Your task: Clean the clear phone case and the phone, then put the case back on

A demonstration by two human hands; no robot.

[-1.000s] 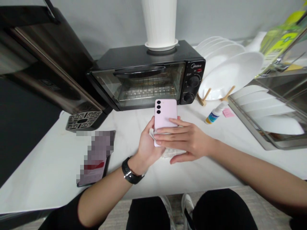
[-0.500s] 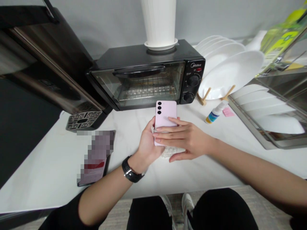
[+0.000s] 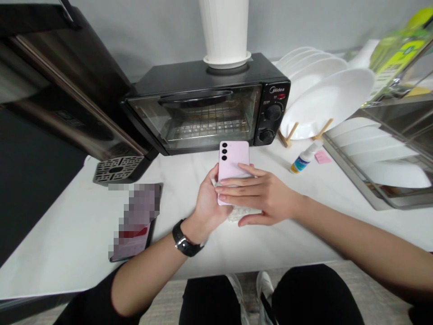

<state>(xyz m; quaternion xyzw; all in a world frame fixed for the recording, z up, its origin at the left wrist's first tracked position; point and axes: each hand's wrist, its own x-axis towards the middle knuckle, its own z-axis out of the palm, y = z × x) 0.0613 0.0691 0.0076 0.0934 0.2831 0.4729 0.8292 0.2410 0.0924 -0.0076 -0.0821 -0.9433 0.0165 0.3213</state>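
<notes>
A pink smartphone is held back side up above the counter, its three camera lenses at the far left corner. My left hand grips it from below and along its left side. Across the lower part of its back lies my right hand, fingers stretched out flat and thumb apart. Some white bumpy cloth shows beneath the right palm and below the phone. A bit of white also peeks out by the left thumb; how far the cloth reaches under the phone is hidden.
Behind the phone stands a black toaster oven with a white pot on top. Right are a spray bottle, pink paper, racked plates and a dish rack. Left are a tablet and a drip tray.
Hardly anything differs. The view has shifted very slightly, while both hands keep their places on the phone.
</notes>
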